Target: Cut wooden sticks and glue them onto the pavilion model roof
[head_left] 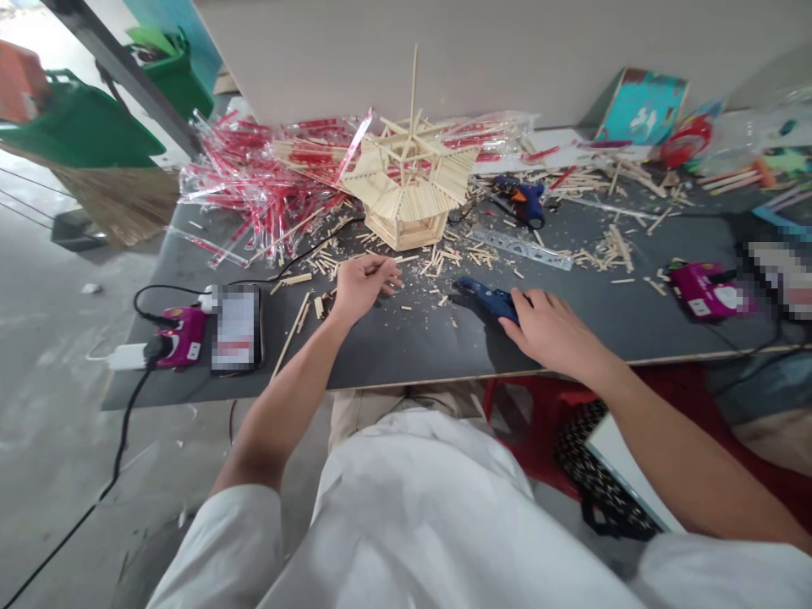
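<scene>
Left hand (366, 288) loose, apparently empty, over cut wood sticks (447, 262) | right hand (551, 328) grasping blue glue gun (488, 300) on bench (393, 359) | stick pavilion model (409, 190) within easy reach

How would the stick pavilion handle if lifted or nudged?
The stick pavilion probably feels light for its size, being thin wooden sticks. Its tall spire and open roof struts look fragile. Its broad base suggests sliding rather than tipping.

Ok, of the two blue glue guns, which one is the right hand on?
The nearer glue gun, under the right hand; the other glue gun lies farther back among the loose sticks, with no hand on it.
</scene>
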Demonstrator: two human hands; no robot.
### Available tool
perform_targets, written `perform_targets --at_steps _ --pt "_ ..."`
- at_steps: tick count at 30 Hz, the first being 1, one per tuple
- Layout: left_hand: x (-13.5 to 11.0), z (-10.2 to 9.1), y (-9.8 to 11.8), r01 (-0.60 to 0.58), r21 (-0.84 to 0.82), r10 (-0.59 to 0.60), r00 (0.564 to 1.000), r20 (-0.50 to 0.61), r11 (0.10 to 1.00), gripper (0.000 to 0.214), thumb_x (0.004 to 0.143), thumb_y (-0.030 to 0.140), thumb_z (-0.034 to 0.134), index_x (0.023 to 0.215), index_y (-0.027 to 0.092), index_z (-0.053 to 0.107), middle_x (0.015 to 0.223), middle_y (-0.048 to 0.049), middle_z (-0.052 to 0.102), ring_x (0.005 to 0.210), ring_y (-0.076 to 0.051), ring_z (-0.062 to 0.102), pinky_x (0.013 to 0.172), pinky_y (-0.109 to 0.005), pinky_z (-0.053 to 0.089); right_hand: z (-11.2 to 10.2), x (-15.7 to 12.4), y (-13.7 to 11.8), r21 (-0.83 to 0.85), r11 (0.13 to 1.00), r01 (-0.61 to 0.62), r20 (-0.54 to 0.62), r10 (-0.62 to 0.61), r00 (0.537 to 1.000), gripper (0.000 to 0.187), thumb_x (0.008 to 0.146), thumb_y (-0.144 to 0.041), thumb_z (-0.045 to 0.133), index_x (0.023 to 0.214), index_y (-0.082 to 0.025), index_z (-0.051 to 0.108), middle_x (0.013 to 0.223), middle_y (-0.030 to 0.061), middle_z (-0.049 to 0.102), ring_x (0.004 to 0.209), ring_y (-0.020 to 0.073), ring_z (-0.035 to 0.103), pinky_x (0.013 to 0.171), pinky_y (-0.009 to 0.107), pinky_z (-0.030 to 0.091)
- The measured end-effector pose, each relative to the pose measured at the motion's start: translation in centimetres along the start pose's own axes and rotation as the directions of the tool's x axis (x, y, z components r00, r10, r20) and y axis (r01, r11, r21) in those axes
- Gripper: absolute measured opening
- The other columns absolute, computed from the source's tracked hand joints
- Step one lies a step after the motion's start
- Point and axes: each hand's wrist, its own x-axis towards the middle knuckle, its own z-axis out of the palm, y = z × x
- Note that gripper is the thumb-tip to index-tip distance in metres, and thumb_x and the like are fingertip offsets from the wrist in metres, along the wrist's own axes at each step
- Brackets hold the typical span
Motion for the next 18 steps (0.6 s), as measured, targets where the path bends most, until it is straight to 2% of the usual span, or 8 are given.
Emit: perform_targets --at_steps 2,4,6,8,10,12,15,18 --pt "-0.1 0.2 0.0 -0.018 -0.017 0.018 0.999 -0.029 1.000 0.033 0.090 0.046 0.073 0.091 0.013 0.075 0.081 -0.0082 0.078 0.068 -0.017 0.077 0.054 -0.023 0.063 -0.9 0.0 -0.6 0.212 0.977 -0.019 0.017 0.015 1.000 0.061 0.106 -0.049 0.028 0.137 -0.007 0.058 0.118 0.0248 0.066 0.109 0.0384 0.065 0.096 0.049 0.050" --pt "-0.2 0.4 0.0 -0.045 -0.034 0.043 0.997 -0.057 0.998 0.033 0.090 0.047 0.074 0.091 0.014 0.076 0.080 -0.0075 0.078 0.067 -0.017 0.077 0.055 -0.023 0.062 -1.4 0.4 -1.5 0.481 0.875 -0.054 0.059 0.029 0.998 0.057 0.107 -0.056 0.027 0.113 -0.015 0.067 0.104 0.0168 0.071 0.099 0.0311 0.067 0.091 0.041 0.051" --pt "-0.2 0.6 -0.1 -0.071 -0.051 0.066 0.994 -0.084 0.996 0.035 0.090 0.049 0.075 0.093 0.014 0.076 0.080 -0.0069 0.078 0.067 -0.017 0.077 0.055 -0.024 0.062 -1.5 1.2 -3.0 0.717 0.690 -0.098 0.111 0.026 0.993 0.062 0.105 -0.065 0.027 0.095 -0.019 0.067 0.093 0.0110 0.073 0.088 0.0261 0.068 0.083 0.035 0.050" --pt "-0.2 0.6 -0.2 -0.087 -0.061 0.080 0.991 -0.110 0.994 0.039 0.090 0.053 0.075 0.095 0.014 0.075 0.082 -0.0070 0.079 0.069 -0.017 0.078 0.056 -0.025 0.063 -1.1 2.2 -4.9 0.876 0.466 -0.127 0.142 0.002 0.990 0.066 0.101 -0.075 0.031 0.087 -0.020 0.066 0.089 0.0080 0.074 0.085 0.0237 0.068 0.079 0.032 0.051" --pt "-0.3 0.6 -0.3 -0.093 -0.052 0.085 0.987 -0.137 0.994 0.042 0.090 0.056 0.073 0.097 0.015 0.074 0.085 -0.0071 0.079 0.072 -0.018 0.078 0.058 -0.025 0.063 -0.5 3.2 -6.9 0.938 0.306 -0.162 0.177 -0.021 0.984 0.066 0.097 -0.079 0.038 0.082 -0.021 0.064 0.086 0.0073 0.074 0.081 0.0225 0.068 0.075 0.031 0.052" --pt "-0.3 0.6 -0.2 -0.088 -0.023 0.084 0.985 -0.153 0.996 0.044 0.090 0.058 0.072 0.098 0.015 0.073 0.087 -0.0066 0.079 0.074 -0.018 0.078 0.060 -0.026 0.064 -0.2 4.1 -8.6 0.956 0.212 -0.200 0.211 -0.031 0.977 0.065 0.094 -0.081 0.045 0.079 -0.021 0.063 0.084 0.0080 0.074 0.076 0.0218 0.068 0.071 0.031 0.052" --pt "-0.4 0.6 0.0 -0.082 0.018 0.084 0.987 -0.138 0.996 0.043 0.091 0.059 0.071 0.098 0.016 0.072 0.087 -0.0054 0.079 0.074 -0.017 0.077 0.064 -0.028 0.065 -0.1 4.8 -10.2 0.969 0.135 -0.205 0.210 -0.026 0.977 0.064 0.092 -0.081 0.050 0.080 -0.020 0.064 0.084 0.0093 0.073 0.074 0.0215 0.067 0.067 0.031 0.052" --pt "-0.7 0.8 0.2 -0.082 0.066 0.088 0.992 -0.092 0.994 0.040 0.093 0.057 0.069 0.099 0.017 0.074 0.083 -0.0040 0.078 0.074 -0.018 0.076 0.066 -0.029 0.065 -0.2 5.2 -10.6 0.976 0.103 -0.190 0.193 -0.019 0.981 0.063 0.093 -0.080 0.049 0.080 -0.020 0.064 0.082 0.0090 0.072 0.072 0.0208 0.066 0.065 0.030 0.052"
